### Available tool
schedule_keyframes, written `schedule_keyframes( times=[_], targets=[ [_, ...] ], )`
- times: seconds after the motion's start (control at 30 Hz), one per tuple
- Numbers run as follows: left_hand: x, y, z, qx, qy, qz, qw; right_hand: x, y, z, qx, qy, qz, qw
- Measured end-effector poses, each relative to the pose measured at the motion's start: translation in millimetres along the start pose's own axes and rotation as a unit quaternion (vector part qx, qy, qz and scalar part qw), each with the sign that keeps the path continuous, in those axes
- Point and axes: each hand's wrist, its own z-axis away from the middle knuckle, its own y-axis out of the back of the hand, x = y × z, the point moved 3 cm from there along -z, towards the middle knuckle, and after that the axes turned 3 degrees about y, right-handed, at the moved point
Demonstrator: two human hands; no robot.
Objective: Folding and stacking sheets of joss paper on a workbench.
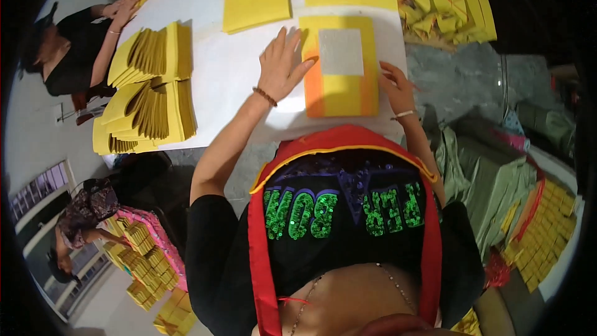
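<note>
Honestly, looks like lining up the flat yellow rectangular paper stack [345,94] with its silver square [341,51] on the white worktop [217,81]; next probably needs light two-sided pressure. Left hand [281,68]'s splayed over its left edge, right hand [398,90] half-curled opposite, neither gripping; contact's unclear.

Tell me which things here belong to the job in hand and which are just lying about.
Likely the job:
yellow stack between left hand and right hand
silver patch
folded stacks
table

Probably just lying about:
green sheeting
red plastic
</note>
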Motion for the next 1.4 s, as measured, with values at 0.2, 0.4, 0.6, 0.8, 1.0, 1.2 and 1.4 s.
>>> schedule_keyframes(
  times=[0.2,0.4,0.6,0.8,1.0,1.2,1.4],
  targets=[
    [8.5,-58.4,62.6,-0.004,0.266,0.394,0.88,5.0,-20.8,8.8,0.003,-0.023,-0.129,0.991],
    [19.8,-63.4,62.8,0.021,0.227,0.505,0.832,24.6,-26.7,-0.1,-0.062,0.03,0.06,0.996],
    [27.7,-40.9,56.5,0.058,0.148,0.227,0.961,0.4,-23.3,10.3,0.007,0.145,0.174,0.974],
    [69.5,-20.7,68.9,-0.149,-0.169,-0.064,0.972,-28.5,-10.1,20.0,-0.016,0.178,0.302,0.937],
    [65.2,-22.5,60.8,-0.107,-0.219,-0.086,0.966,-36.2,-7.8,26.4,-0.051,0.316,0.335,0.886],
    [56.0,-13.9,54.2,-0.106,-0.198,-0.024,0.974,2.5,-4.2,12.1,-0.099,0.133,0.002,0.986],
    [42.1,-13.0,43.8,-0.106,-0.039,0.087,0.99,9.2,-4.0,11.3,-0.083,0.192,-0.06,0.976]
  ],
)
